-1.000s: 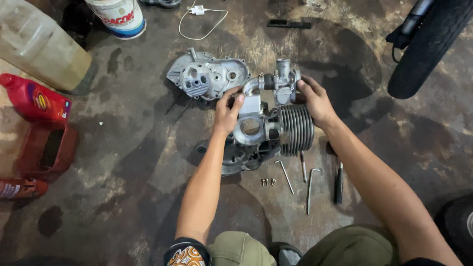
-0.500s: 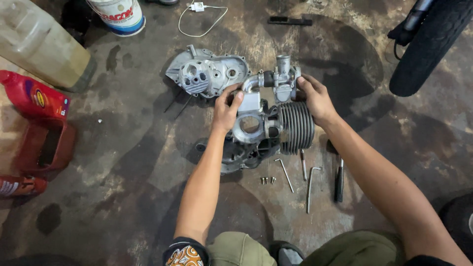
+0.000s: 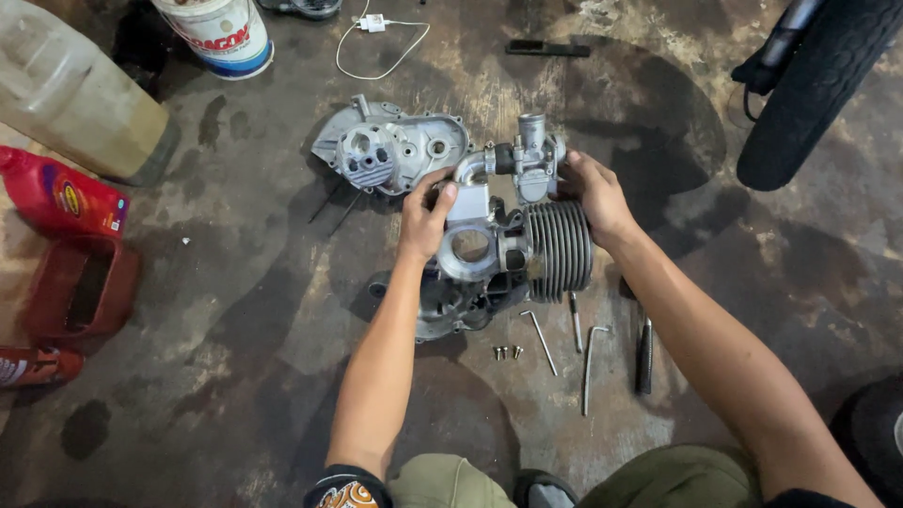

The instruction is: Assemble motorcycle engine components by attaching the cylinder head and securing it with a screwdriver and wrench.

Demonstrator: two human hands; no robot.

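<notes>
A small metal engine (image 3: pixel 508 254) with a finned cylinder (image 3: pixel 560 249) stands on the stained concrete floor. My left hand (image 3: pixel 425 214) grips its left side by the curved intake pipe. My right hand (image 3: pixel 594 193) holds the carburetor (image 3: pixel 531 155) at the engine's top right. A separate grey crankcase cover (image 3: pixel 390 149) lies just beyond my left hand. Below the engine lie loose screws (image 3: pixel 506 353), two hex keys (image 3: pixel 588 362) and a dark-handled tool (image 3: pixel 644 353).
A translucent jerry can (image 3: pixel 66 94), red oil bottle (image 3: pixel 61 196) and red tray (image 3: pixel 80 287) sit at the left. A white bucket (image 3: pixel 221 36) and a charger cable (image 3: pixel 376 33) lie at the top. A motorcycle tyre (image 3: pixel 814 89) stands top right.
Both hands keep their hold on the engine; the carburetor end has shifted slightly. The view has drifted a little.
</notes>
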